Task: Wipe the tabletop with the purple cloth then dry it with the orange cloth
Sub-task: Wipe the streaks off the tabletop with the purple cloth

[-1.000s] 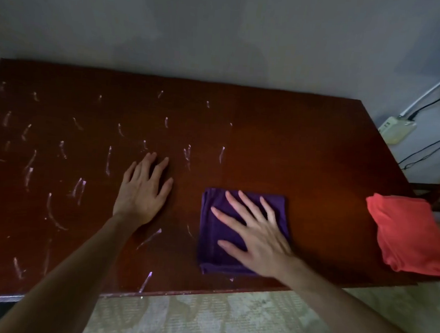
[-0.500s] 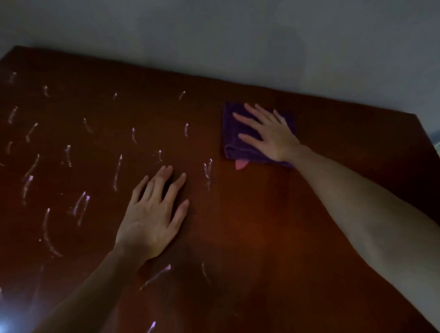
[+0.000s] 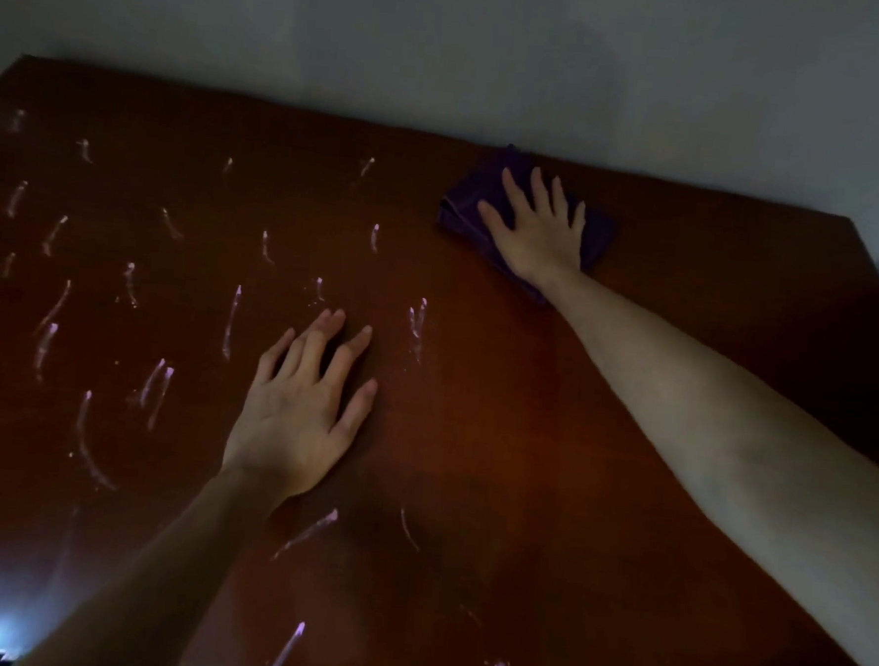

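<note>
1. My right hand [image 3: 538, 236] is stretched out to the far edge of the counter [image 3: 600, 445], fingers [image 3: 513, 193] straight and spread, palm pressing flat on the purple cloth [image 3: 600, 234]. Nothing is gripped; it's a flat press from above.

2. The purple cloth sits folded right up against the far edge, toward the far right corner. Its corner pokes past my fingertips toward the wall, and more of it shows on either side of my palm.

3. My left hand [image 3: 301, 412] is planted flat on the bare wood, well apart from the cloth and nearer the middle of the counter. Its fingers are straight and slightly spread, holding nothing. I judge it's just bracing me while I lean in.

4. Here's what matters: the white streaks [image 3: 53, 309] lie almost entirely toward the left edge from the cloth. The nearest ones, by [image 3: 417, 321], sit between my two hands, on the near-left side of the cloth. A few more run along the near edge.

5. The wood on the right half shows no streaks, so I'd say the wiping is partway done, with the left half still to cover.

6. My right hand is the only one on the cloth, so the next stroke is its job: pull back toward the near edge, working leftward. My left hand stands in that path and will probably have to shift.

7. The orange cloth isn't in view now; drying comes later.
</note>
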